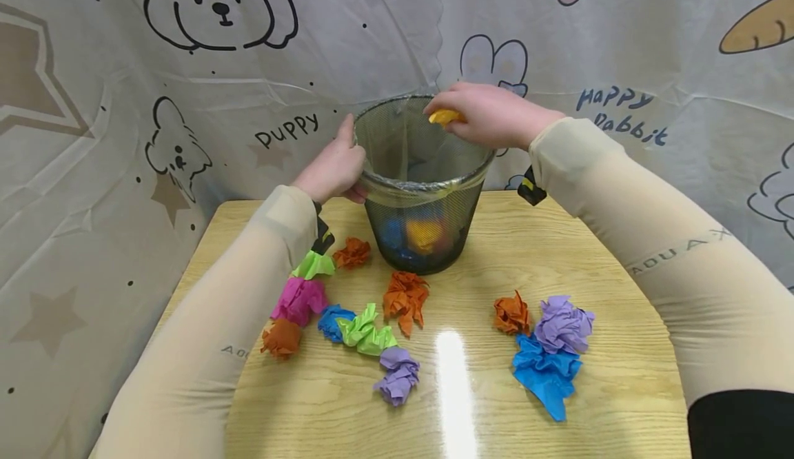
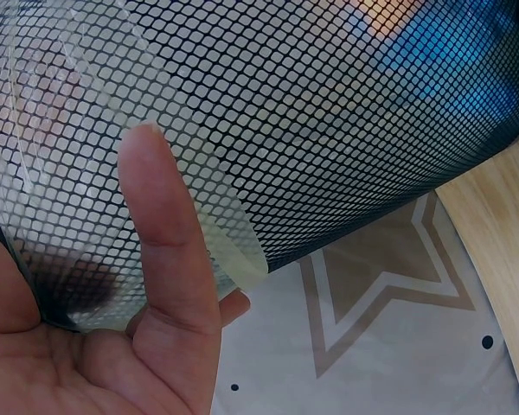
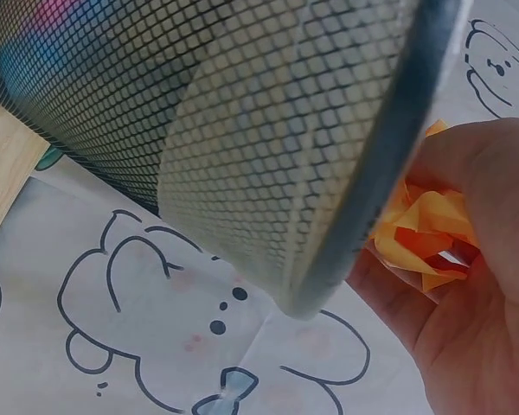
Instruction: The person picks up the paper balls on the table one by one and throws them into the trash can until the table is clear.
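Right hand pinches crumpled yellow-orange paper at mesh bin mouth; left hand grips rim (coloured lumps inside).

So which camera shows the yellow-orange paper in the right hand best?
The right wrist view: the yellow-orange paper shows up close there, folds visible, though the right hand covers part of it. The head view shows only a small bit poking from that hand by the bin. The left wrist view doesn't show it.
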`<state>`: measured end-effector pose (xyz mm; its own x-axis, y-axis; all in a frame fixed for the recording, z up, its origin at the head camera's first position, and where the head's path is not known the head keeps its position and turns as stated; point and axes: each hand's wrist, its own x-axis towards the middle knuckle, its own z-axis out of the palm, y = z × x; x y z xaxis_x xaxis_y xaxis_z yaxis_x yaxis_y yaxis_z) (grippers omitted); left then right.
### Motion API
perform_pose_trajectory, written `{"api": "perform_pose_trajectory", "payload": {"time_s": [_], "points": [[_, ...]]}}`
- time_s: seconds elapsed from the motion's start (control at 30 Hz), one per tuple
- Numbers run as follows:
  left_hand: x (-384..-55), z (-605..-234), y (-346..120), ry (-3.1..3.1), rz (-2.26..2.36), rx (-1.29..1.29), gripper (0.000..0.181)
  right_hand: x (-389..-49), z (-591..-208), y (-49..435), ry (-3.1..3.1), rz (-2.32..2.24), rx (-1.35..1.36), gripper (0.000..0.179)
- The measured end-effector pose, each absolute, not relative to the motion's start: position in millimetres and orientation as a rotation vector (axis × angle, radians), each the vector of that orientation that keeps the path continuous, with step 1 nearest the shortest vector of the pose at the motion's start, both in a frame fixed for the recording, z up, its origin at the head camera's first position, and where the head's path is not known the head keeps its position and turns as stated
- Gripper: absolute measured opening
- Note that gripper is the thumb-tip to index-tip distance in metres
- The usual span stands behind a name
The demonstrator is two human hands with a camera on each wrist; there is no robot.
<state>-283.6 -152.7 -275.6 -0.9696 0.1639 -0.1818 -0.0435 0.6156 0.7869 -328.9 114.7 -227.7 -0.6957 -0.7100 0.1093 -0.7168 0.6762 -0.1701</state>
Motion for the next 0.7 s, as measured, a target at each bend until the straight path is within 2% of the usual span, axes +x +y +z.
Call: {"api": "perform_pose_trajectory", "payload": {"time_s": [0.7], "points": [[-285.2, -277.1, -152.2, 2.609, 1.288, 0.107, 0.072, -332.2, -227.8, 114.2, -2.888, 0.196, 1.134, 0.055]]}}
